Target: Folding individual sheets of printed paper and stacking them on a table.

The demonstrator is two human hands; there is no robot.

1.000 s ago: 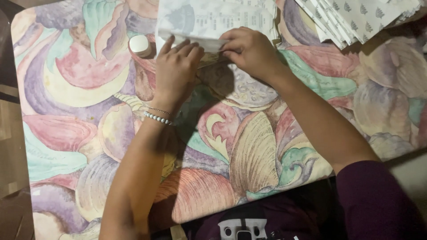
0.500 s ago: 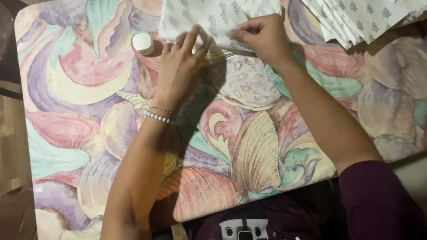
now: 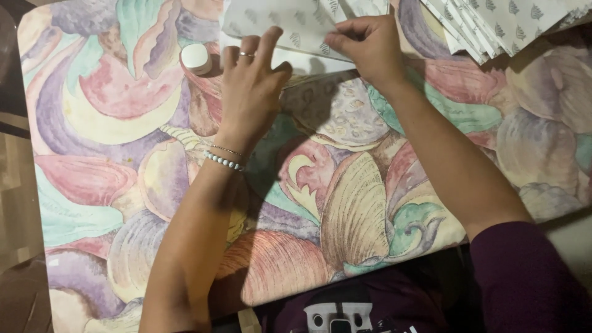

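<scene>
Just right of the small white round container, the left hand lay released, fingers spread to steady the leaf-printed white paper, while the right hand pinched its edge for folding; 1 stack of similar sheets waited farther right on the shell-patterned tabletop.

The counter wore a cloth painted with pastel shells. On it, at the upper middle of the frame, lay a white patterned napkin; a small white round lid sat just left of it, and a napkin stack filled the upper right.
</scene>
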